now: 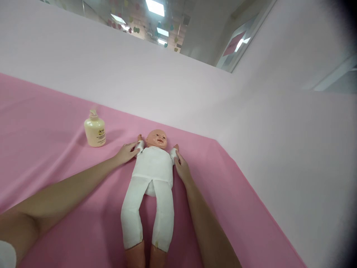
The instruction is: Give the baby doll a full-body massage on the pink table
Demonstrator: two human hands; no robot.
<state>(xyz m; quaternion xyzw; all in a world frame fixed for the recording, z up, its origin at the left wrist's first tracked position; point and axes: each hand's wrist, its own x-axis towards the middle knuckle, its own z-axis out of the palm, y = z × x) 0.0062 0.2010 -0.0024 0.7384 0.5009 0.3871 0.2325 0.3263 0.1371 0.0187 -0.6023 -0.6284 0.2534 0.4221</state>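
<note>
A baby doll (153,163) with a bare plastic head and a white cloth body lies on its back, its head away from me and its arms raised beside the head. My left hand (126,153) is closed around the doll's arm on the left, near the wrist. On the other side, my right hand (182,169) grips the doll's other arm, with some of its fingers hidden behind the sleeve. The doll's lower legs run toward the bottom edge of the view, where the feet are cut off.
A pale yellow pump bottle (95,130) stands upright left of the doll's head. Pink cloth (223,193) covers the surface under everything. Beyond its edge rises a white wall (117,78), with a window or mirror (206,33) higher up.
</note>
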